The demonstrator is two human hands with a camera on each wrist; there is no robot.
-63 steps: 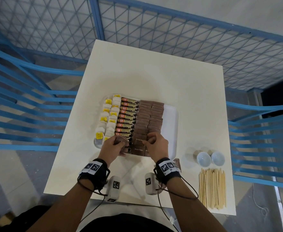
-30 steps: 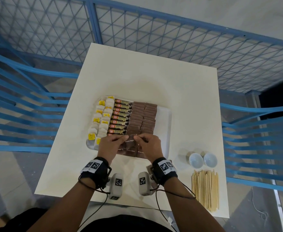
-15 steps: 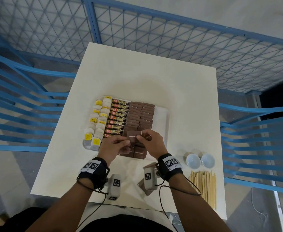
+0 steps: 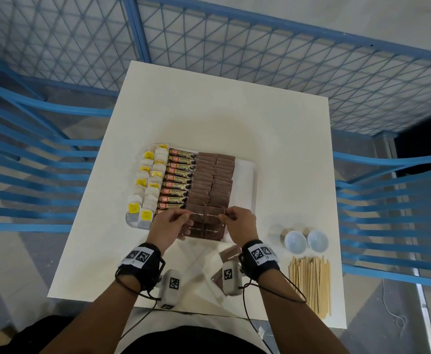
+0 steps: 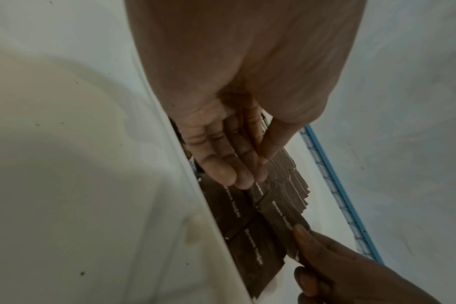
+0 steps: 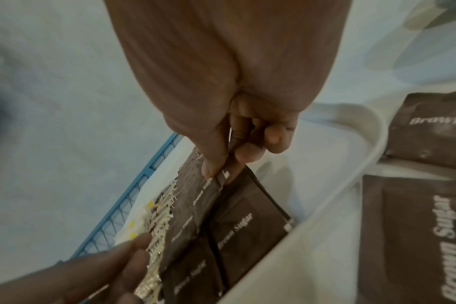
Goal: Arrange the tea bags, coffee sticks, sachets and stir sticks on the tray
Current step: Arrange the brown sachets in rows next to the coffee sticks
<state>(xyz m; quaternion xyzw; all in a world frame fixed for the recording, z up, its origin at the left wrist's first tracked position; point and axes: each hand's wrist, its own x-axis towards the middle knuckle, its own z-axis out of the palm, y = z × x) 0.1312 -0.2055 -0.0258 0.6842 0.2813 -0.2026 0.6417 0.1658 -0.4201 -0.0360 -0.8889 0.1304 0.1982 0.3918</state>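
Note:
On the white tray (image 4: 254, 180) lie tea bags (image 4: 145, 190) at the left, coffee sticks (image 4: 178, 178) beside them, and two columns of brown sugar sachets (image 4: 213, 175). At the near end of the columns my left hand (image 4: 183, 215) pinches the left edge of one sachet (image 4: 196, 213). My right hand (image 4: 225, 217) pinches the right edge of the neighbouring sachet (image 4: 213, 215). The wrist views show the left hand (image 5: 260, 160) over the sachets and the right hand (image 6: 219, 172) holding its sachet's edge between thumb and forefinger. Stir sticks (image 4: 311, 282) lie on the table at the near right.
Two loose sachets (image 4: 231, 254) lie on the white table (image 4: 222, 111) under my right wrist. Two small white cups (image 4: 295, 241) stand right of the tray, just beyond the stir sticks. Blue mesh fencing (image 4: 260, 47) surrounds the table. The tray's right strip is bare.
Both hands stayed at the tray's near end. Half a second ago they held a sachet slightly raised; now the pinched sachets sit lower, side by side against the column ends.

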